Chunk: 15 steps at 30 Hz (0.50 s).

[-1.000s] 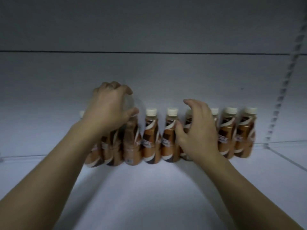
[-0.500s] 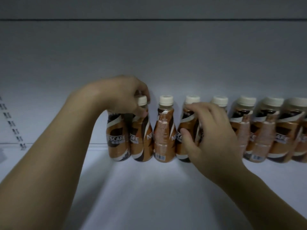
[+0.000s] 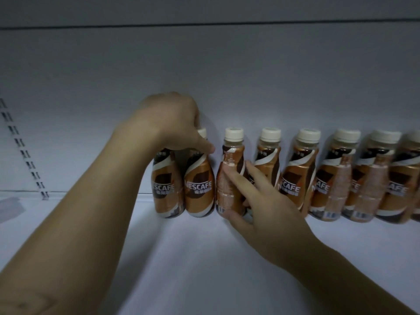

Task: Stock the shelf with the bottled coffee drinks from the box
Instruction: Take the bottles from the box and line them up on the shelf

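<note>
the right hand's fingers (image 3: 254,178) are spread and nearly straight, their tips laid against the brown wrap of the third bottle (image 3: 230,176) from the left, with the thumb pressed low near its base; the hand cups the bottle loosely from the front and right side, touching it without closing round it. the right hand (image 3: 270,205) partly hides the lower half of the fourth bottle (image 3: 268,155) just behind it.

the left hand's fingers (image 3: 202,144) are curled downward over the tops of the first bottle (image 3: 167,187) and the second bottle (image 3: 200,189), bunched around the second one's cap; whether they truly pinch it cannot be told, since the back of the left hand (image 3: 168,123) covers the grip.

the bottles stand upright in one row against the back wall (image 3: 250,76), sides touching or nearly so. each is a waisted plastic shape, narrow at the neck and swelling below, with a ribbed cream screw cap and a glossy shrink sleeve in copper, dark brown and a white swirl. the row runs on to the right edge, where the bottles blur.

the shelf (image 3: 181,269) is smooth, matt and white. a slotted upright strip (image 3: 25,153) runs down the wall at left.
</note>
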Motion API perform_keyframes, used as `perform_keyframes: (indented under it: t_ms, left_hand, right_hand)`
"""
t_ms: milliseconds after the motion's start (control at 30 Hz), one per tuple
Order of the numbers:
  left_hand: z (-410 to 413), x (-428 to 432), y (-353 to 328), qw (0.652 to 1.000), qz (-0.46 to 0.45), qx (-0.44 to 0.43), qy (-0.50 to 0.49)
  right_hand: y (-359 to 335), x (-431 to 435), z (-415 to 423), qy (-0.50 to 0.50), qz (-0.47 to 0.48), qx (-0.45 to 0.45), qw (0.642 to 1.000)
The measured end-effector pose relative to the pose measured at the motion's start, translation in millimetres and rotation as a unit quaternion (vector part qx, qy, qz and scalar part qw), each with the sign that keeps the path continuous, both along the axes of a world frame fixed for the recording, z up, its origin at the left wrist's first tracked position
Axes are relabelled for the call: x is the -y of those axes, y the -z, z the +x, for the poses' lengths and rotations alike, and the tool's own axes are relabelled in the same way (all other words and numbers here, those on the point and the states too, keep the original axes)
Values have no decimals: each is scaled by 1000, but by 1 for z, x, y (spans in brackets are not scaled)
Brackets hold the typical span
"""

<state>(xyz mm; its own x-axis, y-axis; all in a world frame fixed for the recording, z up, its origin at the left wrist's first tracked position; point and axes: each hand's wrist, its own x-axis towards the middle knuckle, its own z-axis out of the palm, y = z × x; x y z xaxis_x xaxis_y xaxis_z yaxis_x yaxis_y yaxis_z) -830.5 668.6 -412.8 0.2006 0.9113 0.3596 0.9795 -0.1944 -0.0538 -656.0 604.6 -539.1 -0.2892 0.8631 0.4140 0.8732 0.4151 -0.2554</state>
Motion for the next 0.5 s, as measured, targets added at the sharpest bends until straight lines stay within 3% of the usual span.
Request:
perform_keyframes:
  t_ms: [167,300,400,500]
  left_hand:
    - [4,4,-1,999,3,-39,11]
    - [16,13,1,987,7,72,142]
    - [38,13,13,977,-5,65,205]
    - [43,9,18,975,-25,77,209]
  right_hand:
    - [-1,2,-1,-4,35,-26,999]
    - [-8,-2,10,18,99,-104,990]
    - [-15,-5,22,52,158,-157,974]
    - [-17,-7,28,87,154,-177,968]
